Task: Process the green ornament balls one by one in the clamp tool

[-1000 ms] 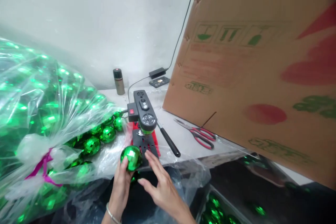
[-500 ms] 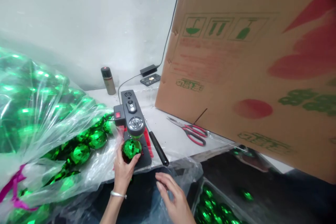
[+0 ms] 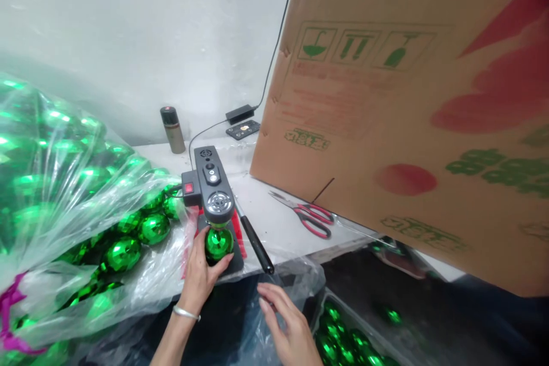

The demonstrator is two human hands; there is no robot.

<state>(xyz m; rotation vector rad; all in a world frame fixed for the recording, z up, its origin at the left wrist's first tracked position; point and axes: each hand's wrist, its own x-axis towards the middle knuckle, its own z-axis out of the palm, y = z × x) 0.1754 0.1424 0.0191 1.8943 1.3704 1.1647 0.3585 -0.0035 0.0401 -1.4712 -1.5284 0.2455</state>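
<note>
My left hand [image 3: 201, 271] is closed around a shiny green faceted ball ornament [image 3: 218, 244], thumb on its right side and fingers on its left. The ball is upright right beneath the round head of a grey tabletop machine [image 3: 214, 183], above its dark base; whether it touches the head I cannot tell. A bangle circles my left wrist. My right hand [image 3: 285, 320] hovers in front of the table edge with fingers loosely bent and apart, and I see nothing in it. Close beyond it lies a rod with a black handle [image 3: 257, 246].
A clear plastic bag [image 3: 55, 183] full of green balls covers the left side. Red-handled scissors [image 3: 315, 220] lie by a large cardboard box [image 3: 386, 97]. At the wall are a bottle [image 3: 172, 130], a phone-like black object [image 3: 242, 130] and a power adapter [image 3: 240, 114]. More balls [image 3: 338, 337] sit below.
My left hand has brought the ball slightly up and in under the machine's head. The right hand has barely moved. The whole view has shifted a little.
</note>
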